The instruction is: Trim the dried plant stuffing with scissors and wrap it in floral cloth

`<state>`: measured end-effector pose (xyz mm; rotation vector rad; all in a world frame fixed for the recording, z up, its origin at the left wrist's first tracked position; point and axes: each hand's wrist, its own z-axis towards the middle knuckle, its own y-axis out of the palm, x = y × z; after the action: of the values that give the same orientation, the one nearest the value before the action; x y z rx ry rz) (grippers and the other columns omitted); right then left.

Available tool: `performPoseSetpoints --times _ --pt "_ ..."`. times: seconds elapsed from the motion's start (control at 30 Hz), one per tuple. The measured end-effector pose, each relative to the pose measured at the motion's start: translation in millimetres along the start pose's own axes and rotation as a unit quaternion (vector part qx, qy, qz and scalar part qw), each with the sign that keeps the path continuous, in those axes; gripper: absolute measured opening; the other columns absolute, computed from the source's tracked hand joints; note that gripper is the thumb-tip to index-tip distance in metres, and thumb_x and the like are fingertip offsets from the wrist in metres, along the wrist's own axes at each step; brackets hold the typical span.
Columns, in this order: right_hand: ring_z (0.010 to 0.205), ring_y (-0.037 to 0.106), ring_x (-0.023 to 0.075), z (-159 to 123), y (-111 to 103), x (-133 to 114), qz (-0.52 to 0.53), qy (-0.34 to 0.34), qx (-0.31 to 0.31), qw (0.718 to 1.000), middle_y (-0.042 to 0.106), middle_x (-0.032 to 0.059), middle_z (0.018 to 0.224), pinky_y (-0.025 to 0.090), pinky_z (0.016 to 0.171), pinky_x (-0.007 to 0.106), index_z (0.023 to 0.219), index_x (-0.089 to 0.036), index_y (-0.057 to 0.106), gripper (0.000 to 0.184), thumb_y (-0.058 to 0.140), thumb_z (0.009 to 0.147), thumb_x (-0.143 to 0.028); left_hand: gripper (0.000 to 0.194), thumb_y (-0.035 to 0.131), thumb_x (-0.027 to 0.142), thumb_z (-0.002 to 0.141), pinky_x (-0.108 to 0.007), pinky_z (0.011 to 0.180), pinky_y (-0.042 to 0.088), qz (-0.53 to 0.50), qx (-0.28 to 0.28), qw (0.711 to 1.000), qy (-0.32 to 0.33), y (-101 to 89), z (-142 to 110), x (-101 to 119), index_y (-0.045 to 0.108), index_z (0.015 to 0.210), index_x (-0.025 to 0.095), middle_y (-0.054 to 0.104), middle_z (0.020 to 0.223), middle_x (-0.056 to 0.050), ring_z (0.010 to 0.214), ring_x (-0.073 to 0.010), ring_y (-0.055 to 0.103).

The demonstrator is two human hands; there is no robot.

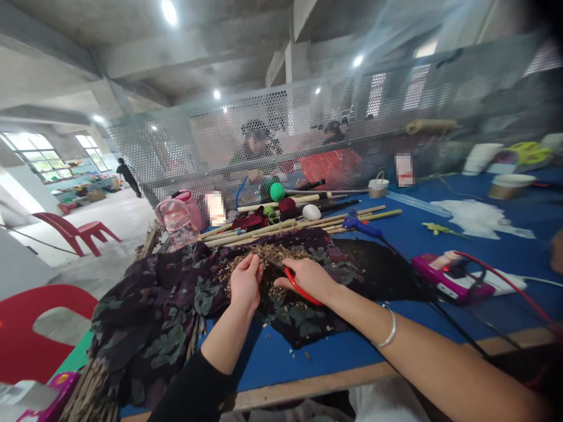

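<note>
My right hand (308, 278) grips scissors (302, 289) with red handles, their dark blades pointing left toward my other hand. My left hand (247, 281) is closed in a pinch close to the blade tips; whatever sits between its fingers is too small to make out. Under and around both hands lies a heap of small brown dried clippings (231, 271). A dark cloth with a leaf pattern (153, 305) spreads beneath the heap over the blue tabletop (308, 366).
Behind the heap lie long wooden sticks (264, 231), a blue glue gun (361, 225), a white egg-shaped ball (311, 212) and a green ball (277, 191). A purple power strip (453, 278) with cords is at right, a pink bag (178, 220) at left. A perforated metal screen (211, 135) stands behind.
</note>
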<state>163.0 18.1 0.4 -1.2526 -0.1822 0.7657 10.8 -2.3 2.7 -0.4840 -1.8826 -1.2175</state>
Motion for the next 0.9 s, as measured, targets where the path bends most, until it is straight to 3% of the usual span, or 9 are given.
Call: performPoseSetpoints --times 0.17,0.37,0.53,0.7,0.9 --pt "0.074 0.066 0.0229 -0.6 -0.2 -1.1 -0.001 0.005 0.003 1.0 0.068 0.0079 0.076 0.041 0.06 0.025 0.094 -0.02 0.058 0.053 0.044 0.076 -0.068 0.026 0.077 0.022 0.059 -0.012 0.046 0.039 0.028 -0.05 0.998 0.016 -2.4 -0.3 -7.8 0.059 0.074 0.011 0.052 0.053 0.006 0.045 -0.0013 0.046" --pt "0.068 0.065 0.0199 -1.5 -1.7 -1.1 0.045 0.016 -0.014 0.999 0.066 0.0061 0.069 0.039 0.058 0.023 0.093 -0.02 0.06 0.05 0.043 0.079 -0.064 0.039 0.08 0.035 0.049 -0.013 0.043 0.032 0.047 -0.063 0.996 0.031 -4.1 1.6 -9.2 0.057 0.071 0.012 0.047 0.05 0.009 0.043 -0.0011 0.041" --pt "0.059 0.062 0.0172 -1.5 -4.3 -2.2 0.044 0.024 -0.025 0.998 0.064 0.0051 0.062 0.036 0.052 0.022 0.078 -0.02 0.059 0.049 0.04 0.08 -0.065 0.032 0.078 0.032 0.055 -0.012 0.042 0.034 0.048 -0.092 0.994 0.028 -5.6 2.1 -6.1 0.056 0.065 0.012 0.047 0.051 0.007 0.044 -0.0007 0.042" --pt "0.063 0.064 0.0181 -2.1 -2.9 -2.7 0.033 0.029 -0.029 0.999 0.067 0.0067 0.066 0.038 0.055 0.022 0.076 -0.02 0.06 0.049 0.038 0.082 -0.064 0.019 0.075 0.019 0.062 -0.012 0.052 0.044 0.05 -0.031 0.998 -0.002 -4.2 2.3 -5.9 0.061 0.072 0.01 0.057 0.063 0.002 0.05 -0.0016 0.051" --pt "0.07 0.066 0.02 -1.2 1.3 0.1 0.019 0.033 -0.025 0.999 0.068 0.0086 0.071 0.039 0.057 0.022 0.077 -0.02 0.061 0.051 0.035 0.083 -0.065 0.015 0.07 0.011 0.069 -0.014 0.063 0.05 0.034 -0.036 0.999 -0.004 -4.1 3.1 -9.8 0.066 0.083 0.012 0.065 0.08 -0.002 0.062 -0.0032 0.059"
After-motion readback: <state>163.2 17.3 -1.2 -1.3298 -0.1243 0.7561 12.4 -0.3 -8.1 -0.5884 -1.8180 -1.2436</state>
